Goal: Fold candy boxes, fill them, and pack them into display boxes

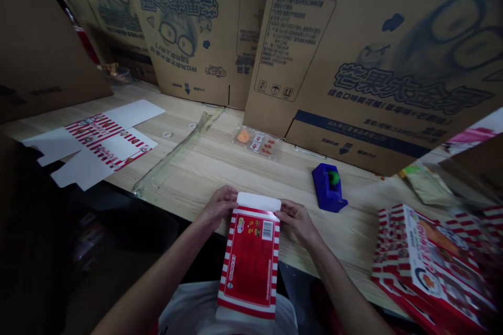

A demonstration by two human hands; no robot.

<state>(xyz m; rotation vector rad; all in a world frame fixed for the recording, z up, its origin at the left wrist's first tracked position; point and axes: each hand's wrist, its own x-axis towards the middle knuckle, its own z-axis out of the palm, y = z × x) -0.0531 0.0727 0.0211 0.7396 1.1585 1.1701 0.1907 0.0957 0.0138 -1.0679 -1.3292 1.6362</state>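
My left hand and my right hand grip the two sides of a flattened red-and-white striped paper carton, close to its top end. A white flap stands out at that end, between my fingers. The carton's printed face, with a barcode, points up, and its lower end hangs over the table's near edge towards my body. To the right of my right hand lies a blue tape dispenser, apart from it.
A pile of printed red-and-white cartons lies at the right of the light wooden table. An unfolded carton blank lies at the left. A plastic packet of small orange and red pieces lies ahead. Large printed cardboard boxes stand along the back.
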